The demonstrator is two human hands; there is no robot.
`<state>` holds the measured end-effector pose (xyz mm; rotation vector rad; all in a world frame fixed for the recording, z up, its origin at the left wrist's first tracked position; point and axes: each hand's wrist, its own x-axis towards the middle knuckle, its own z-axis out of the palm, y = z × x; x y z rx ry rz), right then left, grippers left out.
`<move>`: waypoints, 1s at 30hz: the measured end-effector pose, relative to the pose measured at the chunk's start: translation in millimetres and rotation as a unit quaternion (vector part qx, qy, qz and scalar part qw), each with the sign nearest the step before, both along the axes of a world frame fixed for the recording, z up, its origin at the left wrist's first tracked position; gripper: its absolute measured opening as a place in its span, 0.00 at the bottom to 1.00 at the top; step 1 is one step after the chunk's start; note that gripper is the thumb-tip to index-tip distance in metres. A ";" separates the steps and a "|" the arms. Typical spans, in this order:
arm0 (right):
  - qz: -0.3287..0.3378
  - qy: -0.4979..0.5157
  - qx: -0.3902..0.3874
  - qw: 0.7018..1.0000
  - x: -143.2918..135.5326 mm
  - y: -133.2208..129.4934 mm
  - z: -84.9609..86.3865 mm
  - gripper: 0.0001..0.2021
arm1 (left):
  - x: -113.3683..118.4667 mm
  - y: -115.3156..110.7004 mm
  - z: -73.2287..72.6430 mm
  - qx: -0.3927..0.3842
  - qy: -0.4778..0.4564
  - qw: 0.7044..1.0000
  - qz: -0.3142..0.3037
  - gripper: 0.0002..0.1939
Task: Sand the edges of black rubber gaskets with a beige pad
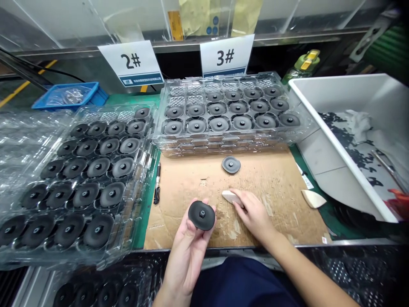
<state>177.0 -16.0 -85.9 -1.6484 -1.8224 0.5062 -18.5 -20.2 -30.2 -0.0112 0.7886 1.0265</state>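
Note:
My left hand [191, 247] holds a black oval disc [207, 219] by its edges, its face with the small metal centre turned up. To its right, my right hand [254, 211] pinches a pale, flat, wedge-like piece [230, 196] just above the cardboard sheet [179, 179]. Another oval disc [235, 165] lies on the cardboard beyond both hands, touched by neither. Behind it stands a stack of clear trays [223, 143] with rows of discs and several unfilled pockets at the back left.
More clear trays of discs [128, 213] stand at left. A pen [157, 183] lies beside them. At right are a white bin [338, 143] and a cream wedge [313, 199]. A blue basket [102, 96] and green-capped bottle [303, 66] stand behind.

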 end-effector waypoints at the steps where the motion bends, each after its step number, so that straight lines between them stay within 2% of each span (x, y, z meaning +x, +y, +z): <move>1: -0.001 0.009 -0.012 1.000 -0.9 3.3 7.2 0.14 | 1.4 -0.1 0.7 0.004 0.006 1.000 -0.008 0.24; 3: -0.008 0.028 -0.031 0.999 -5.5 7.5 30.3 0.13 | 5.2 -0.9 2.8 0.019 0.021 0.999 -0.019 0.22; 6: -0.004 0.084 -0.024 0.996 -19.8 2.6 76.3 0.14 | 12.2 -4.9 6.5 0.059 0.051 0.996 -0.038 0.23; 8: 0.069 0.142 -0.012 0.987 -28.5 -4.8 103.5 0.15 | 16.1 -8.8 8.1 0.068 0.065 0.993 -0.072 0.23; 11: 0.206 0.151 -0.076 0.964 -32.0 -9.6 126.8 0.14 | 19.7 -13.0 9.7 0.068 0.080 0.990 -0.094 0.22; 13: 0.232 0.130 -0.104 0.958 -31.4 -7.2 130.4 0.13 | 22.3 -13.3 11.8 0.072 0.095 0.989 -0.083 0.21; 17: 0.132 0.145 0.007 0.981 -32.6 -6.0 126.3 0.18 | 25.4 -8.7 19.2 0.058 0.105 0.988 -0.097 0.17; 18: 0.140 0.161 0.007 0.977 -31.7 -7.9 125.8 0.18 | 24.8 -7.3 20.7 0.058 0.103 0.988 -0.101 0.17; 21: 0.221 0.199 -0.077 0.952 -25.9 -11.7 127.2 0.15 | 22.5 -5.2 22.4 0.069 0.102 0.987 -0.099 0.21; 22: 0.223 0.202 -0.092 0.949 -24.5 -10.9 127.7 0.15 | 22.7 -5.1 22.4 0.073 0.109 0.986 -0.099 0.22; 23: 0.204 0.199 -0.084 0.955 -24.2 -9.1 127.8 0.14 | 23.5 -5.2 22.6 0.075 0.118 0.985 -0.098 0.22; 26: 0.136 0.182 0.002 0.974 -26.7 -4.2 127.9 0.17 | 27.0 -4.4 26.2 0.057 0.129 0.984 -0.111 0.23; 28: 0.165 0.193 0.006 0.967 -24.8 -7.3 130.2 0.17 | 26.7 -2.6 30.7 0.046 0.115 0.986 -0.115 0.23; 30: 0.214 0.201 -0.054 0.954 -16.3 -15.7 134.7 0.16 | 24.5 -0.7 35.0 0.056 0.097 0.986 -0.125 0.22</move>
